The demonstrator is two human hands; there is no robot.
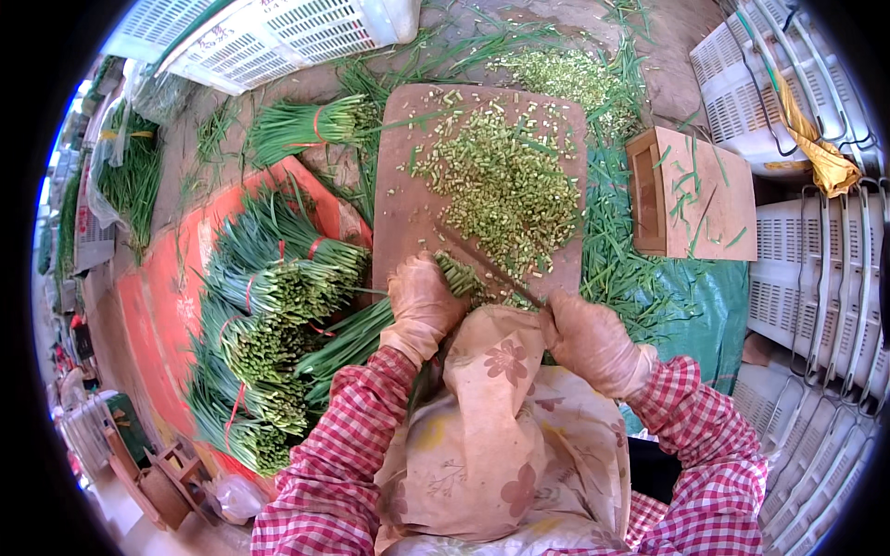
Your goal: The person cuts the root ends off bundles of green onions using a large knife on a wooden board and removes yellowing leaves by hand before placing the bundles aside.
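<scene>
A bunch of green stalks [459, 275] lies at the near edge of the chopping board [394, 208], left of its middle. The left hand [425, 301] is closed over it: the cut ends poke out just right of the fingers, while long leaves trail out the other side, past the near left corner. The right hand [593, 338], by the near right corner, grips the handle of a knife [501, 270], its blade slanting leftward over the board just beside the cut ends; whether they touch I cannot tell. Chopped pieces [519, 195] spread from the board's middle toward its far and right edges. Off the left edge, tied bundles [269, 343] are piled on a red sheet [162, 306]. Beyond the right edge stands a wooden box [646, 199], near white crates [783, 264].
</scene>
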